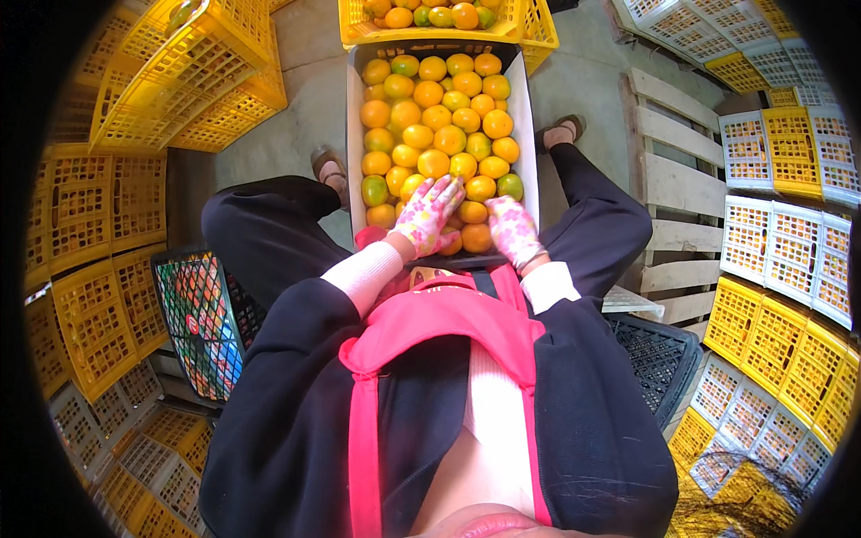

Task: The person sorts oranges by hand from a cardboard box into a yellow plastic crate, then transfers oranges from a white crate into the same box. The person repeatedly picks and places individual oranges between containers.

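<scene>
A white-sided crate (529,134) full of orange and greenish mandarins (449,139) sits between my legs. My left hand (430,212), in a floral glove, lies palm down over the fruit at the crate's near end. Its thumb is spread from the fingers and touches a mandarin (451,242) close to the near wall. At the near right corner, my right hand (514,228), gloved alike, is down by the right wall. Its fingers point inward beside a mandarin (477,237), and their tips are hard to make out. Whatever lies under both palms is hidden.
A yellow crate (430,35) of mandarins adjoins the far end. Yellow crates (195,81) stand stacked on the left, and yellow and white crates (783,249) on the right. A wooden pallet (679,181) lies right of my foot. Dark baskets (656,356) flank me.
</scene>
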The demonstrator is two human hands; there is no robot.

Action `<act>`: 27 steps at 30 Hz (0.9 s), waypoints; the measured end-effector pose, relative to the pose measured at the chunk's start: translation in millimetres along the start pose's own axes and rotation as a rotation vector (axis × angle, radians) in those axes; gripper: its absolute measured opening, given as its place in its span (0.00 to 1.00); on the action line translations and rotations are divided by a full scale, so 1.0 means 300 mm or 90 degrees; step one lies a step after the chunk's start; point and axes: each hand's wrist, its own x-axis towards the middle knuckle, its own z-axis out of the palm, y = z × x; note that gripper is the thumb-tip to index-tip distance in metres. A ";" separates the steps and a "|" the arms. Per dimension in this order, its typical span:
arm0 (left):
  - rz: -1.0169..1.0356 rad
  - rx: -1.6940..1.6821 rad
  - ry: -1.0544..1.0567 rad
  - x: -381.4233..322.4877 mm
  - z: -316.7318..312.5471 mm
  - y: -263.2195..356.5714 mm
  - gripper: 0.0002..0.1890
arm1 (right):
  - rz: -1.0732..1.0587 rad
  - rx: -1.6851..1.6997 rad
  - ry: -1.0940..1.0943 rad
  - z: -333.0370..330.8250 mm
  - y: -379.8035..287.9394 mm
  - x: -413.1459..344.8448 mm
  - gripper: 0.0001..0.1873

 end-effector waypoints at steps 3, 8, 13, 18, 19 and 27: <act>-0.012 0.007 -0.050 0.006 0.003 0.001 0.49 | -0.199 -0.178 0.063 0.065 -0.054 -0.006 0.10; 0.001 0.001 -0.158 0.028 -0.151 -0.004 0.45 | -0.080 -0.012 -0.203 -0.049 -0.023 0.047 0.17; -0.086 -0.141 0.053 0.099 -0.533 -0.259 0.34 | -0.039 0.149 -0.062 -0.395 0.000 0.214 0.18; -0.335 -0.595 0.339 0.238 -0.847 -0.577 0.41 | 0.107 0.393 0.043 -0.578 0.041 0.534 0.19; -0.395 -0.603 0.380 0.284 -0.883 -0.632 0.45 | 0.120 0.500 0.076 -0.561 0.064 0.610 0.22; -0.306 -0.762 0.443 0.709 -0.927 -1.024 0.35 | 0.208 0.446 0.235 -0.341 0.357 1.131 0.39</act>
